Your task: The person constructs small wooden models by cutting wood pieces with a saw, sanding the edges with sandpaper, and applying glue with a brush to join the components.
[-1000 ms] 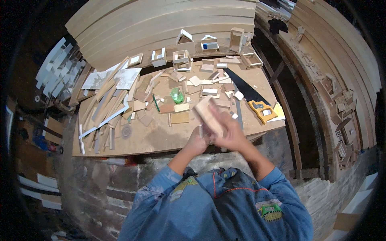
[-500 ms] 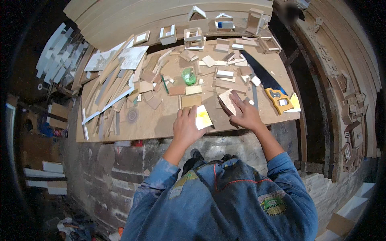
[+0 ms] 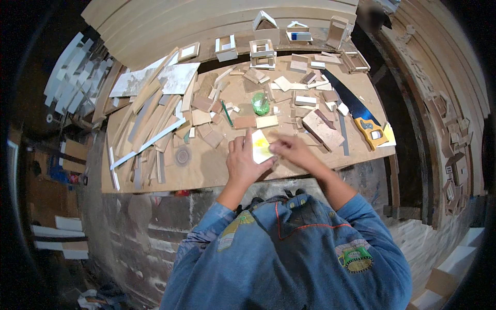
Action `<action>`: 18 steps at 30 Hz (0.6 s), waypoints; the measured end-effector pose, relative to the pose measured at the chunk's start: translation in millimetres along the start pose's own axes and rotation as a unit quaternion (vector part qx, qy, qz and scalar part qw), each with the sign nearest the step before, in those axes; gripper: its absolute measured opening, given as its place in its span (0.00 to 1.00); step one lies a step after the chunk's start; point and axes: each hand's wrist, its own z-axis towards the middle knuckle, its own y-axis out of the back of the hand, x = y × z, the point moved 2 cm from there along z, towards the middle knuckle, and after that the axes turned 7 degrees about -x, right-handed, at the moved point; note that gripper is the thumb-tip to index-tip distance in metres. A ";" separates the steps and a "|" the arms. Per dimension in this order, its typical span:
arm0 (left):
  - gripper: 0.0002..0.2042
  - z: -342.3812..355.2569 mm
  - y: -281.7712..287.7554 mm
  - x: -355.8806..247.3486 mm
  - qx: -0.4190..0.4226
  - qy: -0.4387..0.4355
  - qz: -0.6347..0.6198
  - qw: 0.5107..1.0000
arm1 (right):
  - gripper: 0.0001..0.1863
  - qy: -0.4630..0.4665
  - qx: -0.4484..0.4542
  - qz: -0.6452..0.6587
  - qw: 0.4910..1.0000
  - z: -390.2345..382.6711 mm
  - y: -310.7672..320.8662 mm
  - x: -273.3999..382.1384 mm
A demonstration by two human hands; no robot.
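Over the table's near edge, my left hand (image 3: 243, 157) grips a small flat white piece with a yellow patch (image 3: 261, 147), thumb along its lower edge. My right hand (image 3: 295, 153) is at that piece's right edge, its fingers curled and smeared by motion; whether they pinch it I cannot tell. Beyond my right hand lies a thick rectangular wooden block (image 3: 324, 132) with a darker strip on top. Just past the white piece rest a reddish-brown wood piece (image 3: 245, 122) and a pale one (image 3: 267, 121).
A handsaw with a yellow handle (image 3: 371, 133) lies at the right. Long wood strips (image 3: 155, 113) pile up at the left. A green translucent object (image 3: 261, 104), a dark green pencil (image 3: 227, 113) and several offcuts fill the middle. Small wooden house-like frames (image 3: 262, 53) stand at the back.
My right hand has let go of the wooden block, now lying on the table, and moved left to the white piece. My left hand still holds that piece. The view has shifted slightly.
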 end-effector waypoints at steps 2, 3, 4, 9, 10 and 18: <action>0.47 3.7 1.0 5.2 -0.003 -0.028 -0.035 0.999 | 0.23 -0.066 -0.005 0.125 0.990 0.8 -26.7 -9.4; 0.46 2.1 -0.3 12.3 -0.004 -0.034 -0.060 0.998 | 0.21 -0.100 -0.005 0.187 0.977 1.2 -34.3 -14.5; 0.46 0.5 -1.9 20.4 -0.005 -0.039 -0.086 0.996 | 0.20 -0.110 -0.021 0.198 0.974 1.1 -34.4 -18.2; 0.30 -6.2 -6.2 67.0 0.033 0.229 -0.440 0.868 | 0.14 -0.145 -0.116 0.243 0.952 -6.1 -13.6 -13.6; 0.28 -7.4 -11.8 73.5 0.075 0.254 -0.470 0.842 | 0.14 -0.145 -0.106 0.246 0.953 -4.7 -15.0 -17.2; 0.17 -1.2 -20.1 64.4 0.146 0.372 -0.613 0.681 | 0.14 -0.102 -0.042 0.172 0.979 -1.9 -36.2 -5.0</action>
